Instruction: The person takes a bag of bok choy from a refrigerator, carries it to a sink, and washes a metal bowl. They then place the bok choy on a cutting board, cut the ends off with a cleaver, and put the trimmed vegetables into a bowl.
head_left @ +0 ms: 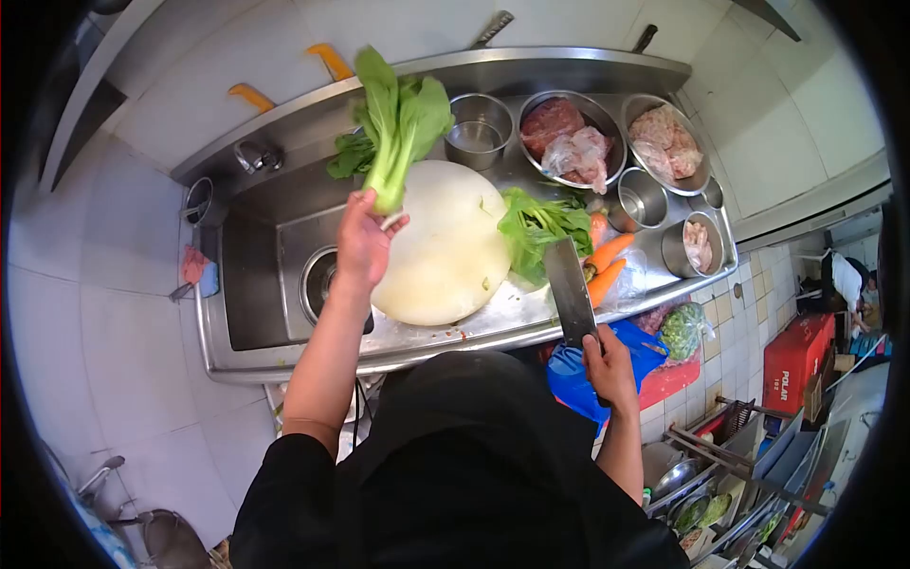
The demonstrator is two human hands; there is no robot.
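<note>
My left hand [365, 242] is closed round the base of a leafy green vegetable [396, 128], held up at the left edge of a round white cutting board [441, 247]. In my right hand [609, 365] is the handle of a cleaver [570, 289], its broad blade pointing up and away, just right of the board. More leafy greens [536, 228] lie at the board's right edge, beside the carrots [607, 266]. Other dark green leaves [352, 155] are behind the board, near the sink.
A steel sink [251, 284] with a tap [258, 156] is on the left. Metal bowls of raw meat [569, 142] [666, 142] and steel pots [479, 131] stand at the back and right. A blue bag [621, 356] hangs below the counter's front edge.
</note>
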